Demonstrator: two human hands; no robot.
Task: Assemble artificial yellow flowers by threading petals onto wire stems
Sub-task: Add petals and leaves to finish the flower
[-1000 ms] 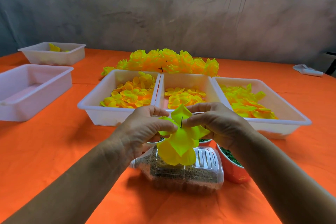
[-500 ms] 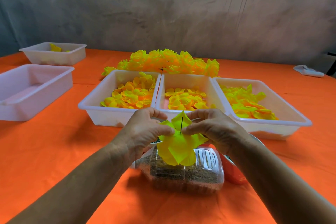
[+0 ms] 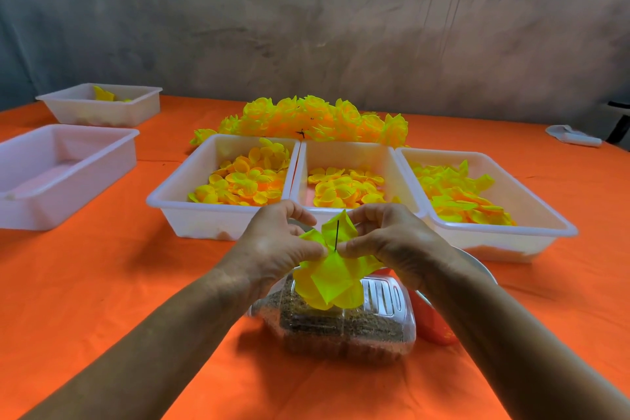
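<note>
The wire stem [image 3: 336,235] stands close to upright, its long axis vertical, its thin dark tip pointing up out of the middle of the flower [image 3: 332,271]. The flower is held in front of the person, above a clear plastic bottle [image 3: 344,324] that lies on its side on the orange table [image 3: 102,283], holding brown grainy material. The yellow petals spread outward and down from the wire — the lower ones hang over the bottle.

Both forearms reach in from the bottom edge and meet at the flower. The left hand [image 3: 278,245] pinches the petals at the wire from the left, thumb and fingers curled together. The right hand [image 3: 392,239] pinches them from the right in mirror pose — the fingertips of the two hands nearly touch at the wire.

Just behind the hands stand three white trays [image 3: 218,211] of loose yellow petals, side by side. A heap of finished flowers [image 3: 317,119] lies behind those.
</note>
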